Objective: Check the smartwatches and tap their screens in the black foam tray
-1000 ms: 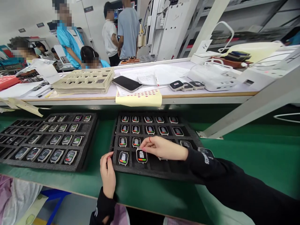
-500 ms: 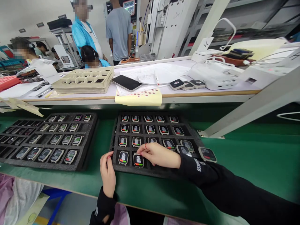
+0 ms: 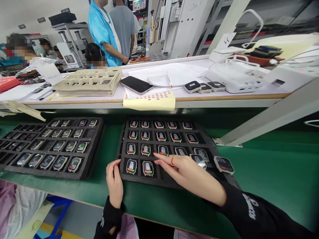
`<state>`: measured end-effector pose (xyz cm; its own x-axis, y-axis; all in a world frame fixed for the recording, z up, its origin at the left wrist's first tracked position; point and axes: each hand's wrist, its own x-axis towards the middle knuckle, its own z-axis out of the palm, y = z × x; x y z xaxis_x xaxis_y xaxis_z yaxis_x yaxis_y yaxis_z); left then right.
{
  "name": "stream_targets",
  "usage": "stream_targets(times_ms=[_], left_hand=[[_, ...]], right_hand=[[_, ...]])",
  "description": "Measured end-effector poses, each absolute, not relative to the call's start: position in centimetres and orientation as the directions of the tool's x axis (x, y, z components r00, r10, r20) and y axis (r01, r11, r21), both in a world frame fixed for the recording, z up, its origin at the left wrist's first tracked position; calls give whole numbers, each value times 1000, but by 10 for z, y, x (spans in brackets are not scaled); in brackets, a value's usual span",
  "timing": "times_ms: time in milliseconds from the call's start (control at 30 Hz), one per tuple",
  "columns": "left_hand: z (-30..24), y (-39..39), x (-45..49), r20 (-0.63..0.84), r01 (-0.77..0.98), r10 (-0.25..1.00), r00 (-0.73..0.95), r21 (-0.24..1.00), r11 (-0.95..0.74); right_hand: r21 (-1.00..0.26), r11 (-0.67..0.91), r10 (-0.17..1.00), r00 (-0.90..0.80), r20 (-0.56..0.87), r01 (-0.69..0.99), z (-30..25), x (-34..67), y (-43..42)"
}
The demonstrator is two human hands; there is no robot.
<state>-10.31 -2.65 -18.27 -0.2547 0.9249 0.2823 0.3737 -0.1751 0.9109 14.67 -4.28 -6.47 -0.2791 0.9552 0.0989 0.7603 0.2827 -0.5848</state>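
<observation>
A black foam tray [image 3: 159, 177] with rows of square smartwatches lies on the green bench before me. At its front left corner my left hand [image 3: 114, 182] grips the edge with bent fingers. My right hand [image 3: 188, 169] hovers over the tray's front rows, fingers stretched and slightly apart, holding nothing. Just left of its fingertips a lit smartwatch [image 3: 148, 168] sits in a front-row slot. Another smartwatch [image 3: 131, 166] fills the corner slot beside it. Part of the front row is hidden beneath my right hand. One watch [image 3: 224, 165] lies at the tray's right edge, beyond my wrist.
To the left is a second foam tray [image 3: 86, 166] of watches. A shelf [image 3: 204, 101] above the bench carries a phone [image 3: 136, 85], a beige tray [image 3: 87, 93], papers and a white device [image 3: 240, 79]. A slanted metal post [image 3: 261, 116] stands right. People are beyond the shelf.
My right hand has left the second front-row watch and moved to the right, its fingers opening. That watch stays in its slot. My left hand keeps its place on the tray corner.
</observation>
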Motion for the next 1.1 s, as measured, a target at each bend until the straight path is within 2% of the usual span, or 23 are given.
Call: stream_targets(times_ms=[200,400,500,567,833,1100], left_hand=[[-180,-29,-99,382,506,897,-220,831,-230],[-177,-34,-93,528,596,839,-131,718,-360],[-175,-40,-88,629,662,776,-42,599,-450],[-174,-42,-85,646,684,763,-6,560,-468],[-177,-36,-83,617,676,787,-24,590,-442],[-163,-36,-78,583,774,811,-51,536,-337]], right_hand=[[-660,496,866,-268,422,564,-98,134,-76],[-659,602,778,-144,612,451,-138,114,-91],[-674,586,764,-30,644,449,-146,110,-92],[-682,575,764,0,645,452,-147,110,-91],[-605,617,724,-60,687,503,-149,110,-90],[-588,609,713,-42,700,532,-152,107,-90]])
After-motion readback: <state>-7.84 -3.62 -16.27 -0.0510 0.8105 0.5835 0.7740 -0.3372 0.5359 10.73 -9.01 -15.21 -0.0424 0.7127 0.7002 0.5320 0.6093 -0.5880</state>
